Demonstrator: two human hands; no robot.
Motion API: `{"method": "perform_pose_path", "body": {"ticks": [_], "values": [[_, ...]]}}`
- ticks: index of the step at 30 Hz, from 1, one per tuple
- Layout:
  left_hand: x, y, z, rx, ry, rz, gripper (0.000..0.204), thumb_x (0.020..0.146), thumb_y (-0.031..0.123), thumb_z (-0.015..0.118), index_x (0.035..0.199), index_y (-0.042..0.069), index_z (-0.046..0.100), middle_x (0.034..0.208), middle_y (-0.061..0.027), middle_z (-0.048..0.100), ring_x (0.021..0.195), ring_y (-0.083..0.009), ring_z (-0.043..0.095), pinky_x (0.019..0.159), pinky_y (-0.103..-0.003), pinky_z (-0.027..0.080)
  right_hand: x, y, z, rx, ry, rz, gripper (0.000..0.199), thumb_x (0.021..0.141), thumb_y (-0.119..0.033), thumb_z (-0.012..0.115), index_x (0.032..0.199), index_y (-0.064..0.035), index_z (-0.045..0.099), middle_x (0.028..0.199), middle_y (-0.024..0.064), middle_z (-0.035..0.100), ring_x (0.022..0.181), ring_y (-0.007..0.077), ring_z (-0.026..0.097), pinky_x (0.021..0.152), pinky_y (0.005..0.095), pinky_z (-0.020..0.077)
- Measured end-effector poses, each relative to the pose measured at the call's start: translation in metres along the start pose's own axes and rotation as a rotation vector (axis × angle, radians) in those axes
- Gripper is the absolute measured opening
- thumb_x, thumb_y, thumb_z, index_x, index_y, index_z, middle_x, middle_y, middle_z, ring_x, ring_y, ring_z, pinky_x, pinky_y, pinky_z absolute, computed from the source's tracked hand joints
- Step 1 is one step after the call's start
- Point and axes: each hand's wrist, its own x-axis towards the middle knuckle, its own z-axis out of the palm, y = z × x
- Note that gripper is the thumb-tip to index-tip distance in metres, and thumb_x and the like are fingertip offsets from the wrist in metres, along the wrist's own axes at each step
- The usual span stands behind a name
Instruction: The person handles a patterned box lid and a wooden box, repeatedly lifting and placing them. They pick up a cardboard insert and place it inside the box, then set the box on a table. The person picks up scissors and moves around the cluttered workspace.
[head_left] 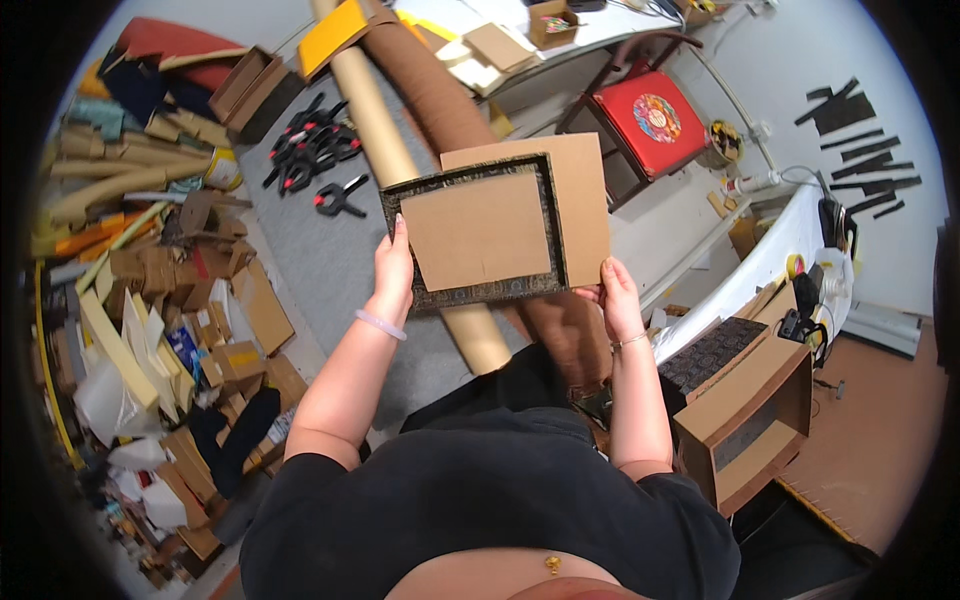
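I hold up two flat pieces in front of me, one overlapping the other. The nearer is a cardboard panel (pixel 478 235) with a dark patterned fabric border around its brown middle. Behind it, a plain cardboard sheet (pixel 583 205) sticks out along the top and right. My left hand (pixel 395 270) is closed on the panel's left edge, thumb on the front and the other fingers hidden behind. At the sheet's lower right corner, my right hand (pixel 618 298) pinches the cardboard, its fingers curled beneath near the panel's corner.
Rolls of brown material (pixel 425 85) and a pale tube (pixel 375 115) lie beyond the panel. Black spring clamps (pixel 310 145) sit on the grey surface. Cardboard scraps (pixel 265 310) pile up at left. A red-seated chair (pixel 650 120) stands far right; an open cardboard box (pixel 745 420) is near right.
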Motion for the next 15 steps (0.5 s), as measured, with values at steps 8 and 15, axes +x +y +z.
{"method": "perform_pose_path", "body": {"ticks": [8, 15], "values": [[-0.078, -0.010, -0.131, -0.130, -0.012, -0.059, 0.051, 0.105, 0.045, 0.053, 0.124, -0.002, 0.060, 0.120, -0.0092, 0.067, 0.110, -0.0169, 0.060, 0.098, -0.032, 0.046, -0.106, 0.063, 0.109, -0.093, -0.128, 0.198, 0.037, 0.109, -0.036, 0.045, 0.134, -0.0111, 0.056, 0.114, -0.0016, 0.068, 0.094, 0.0090, 0.063, 0.078, 0.0281, 0.0524], [-0.119, -0.021, -0.200, -0.218, -0.094, -0.082, 0.060, 0.104, 0.048, 0.054, 0.138, -0.002, 0.052, 0.141, -0.0108, 0.057, 0.132, -0.0204, 0.050, 0.111, -0.035, 0.036, -0.161, 0.076, 0.151, -0.027, -0.200, 0.319, 0.043, 0.104, -0.039, 0.051, 0.140, -0.0161, 0.053, 0.121, -0.0043, 0.065, 0.100, 0.0095, 0.062, 0.082, 0.0315, 0.0525]]}}
